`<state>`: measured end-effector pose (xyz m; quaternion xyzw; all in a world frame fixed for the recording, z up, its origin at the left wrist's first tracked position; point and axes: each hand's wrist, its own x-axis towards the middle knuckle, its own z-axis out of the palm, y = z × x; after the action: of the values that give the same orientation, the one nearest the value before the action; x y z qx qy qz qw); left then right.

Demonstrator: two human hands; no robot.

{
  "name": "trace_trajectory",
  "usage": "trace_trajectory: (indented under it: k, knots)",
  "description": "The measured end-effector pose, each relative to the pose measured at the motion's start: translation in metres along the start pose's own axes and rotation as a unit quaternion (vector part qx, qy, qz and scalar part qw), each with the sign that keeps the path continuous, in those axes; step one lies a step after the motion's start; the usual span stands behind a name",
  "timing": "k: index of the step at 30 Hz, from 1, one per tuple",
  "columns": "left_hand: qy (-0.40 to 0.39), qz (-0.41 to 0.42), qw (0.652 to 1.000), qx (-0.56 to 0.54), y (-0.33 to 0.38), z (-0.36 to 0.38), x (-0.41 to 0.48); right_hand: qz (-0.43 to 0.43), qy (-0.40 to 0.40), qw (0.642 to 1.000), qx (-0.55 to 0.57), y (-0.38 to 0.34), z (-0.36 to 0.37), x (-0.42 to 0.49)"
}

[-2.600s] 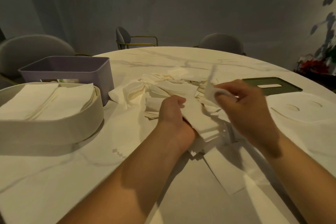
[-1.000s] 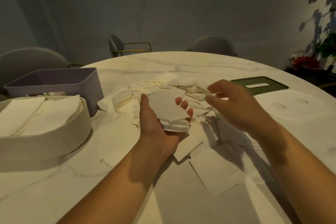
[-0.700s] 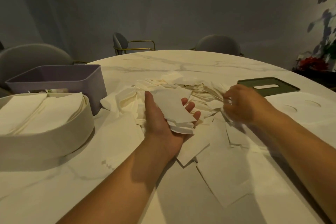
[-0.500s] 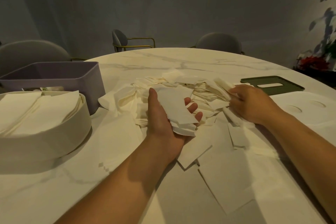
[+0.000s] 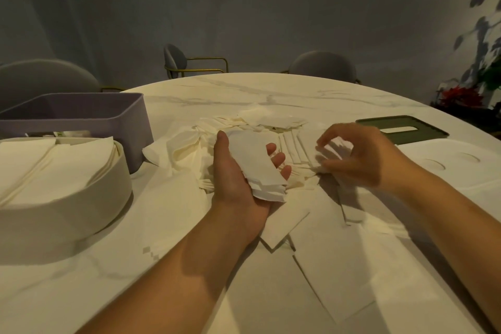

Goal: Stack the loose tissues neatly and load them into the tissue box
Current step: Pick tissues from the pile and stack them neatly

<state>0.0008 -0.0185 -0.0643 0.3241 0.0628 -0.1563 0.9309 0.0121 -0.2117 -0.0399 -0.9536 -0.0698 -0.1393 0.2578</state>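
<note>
Loose cream tissues (image 5: 252,127) lie in a heap in the middle of the round marble table (image 5: 244,89), with more flat sheets (image 5: 339,266) nearer to me. My left hand (image 5: 233,184) is palm up above the heap and holds a small stack of tissues (image 5: 257,165), thumb along its left edge and fingertips showing at its right. My right hand (image 5: 363,154) hovers over the heap's right side with curled fingers and pinches a folded tissue (image 5: 334,149) between thumb and fingertips. A white oval tissue box (image 5: 67,203) at the left holds folded tissues.
A purple box (image 5: 113,116) stands behind the white oval one. A dark green lid with a slot (image 5: 404,130) and a white lid (image 5: 447,163) lie at the right. Grey chairs (image 5: 322,65) stand round the far edge. A plant (image 5: 488,76) is at the far right.
My left hand turned palm up with the tissue stack in it and has stayed there. My right hand reached into the heap's right side and now rises slightly with a tissue.
</note>
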Motion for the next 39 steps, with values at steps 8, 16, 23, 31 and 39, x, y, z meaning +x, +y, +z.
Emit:
trace_trajectory:
  k: [8, 16, 23, 31, 39]
  knots:
    - [-0.011, -0.004, 1.0, 0.013, 0.001, 0.001, 0.0, 0.017, -0.075, 0.997, -0.006, 0.026, 0.009, 0.004]
    - [-0.012, -0.005, 1.0, 0.018, 0.002, 0.004, -0.004, 0.0, -0.056, 0.998, 0.015, 0.026, 0.009, 0.006]
    - [-0.016, -0.012, 0.999, 0.041, 0.002, 0.003, -0.004, 0.033, -0.036, 0.996, -0.072, 0.018, 0.017, 0.008]
    - [-0.004, -0.014, 0.999, 0.037, 0.002, 0.004, -0.004, 0.052, 0.064, 0.997, 0.012, 0.009, 0.015, 0.006]
    - [-0.011, -0.028, 0.998, 0.048, 0.003, 0.005, -0.004, 0.206, 0.137, 0.9, 0.36, -0.011, 0.007, 0.0]
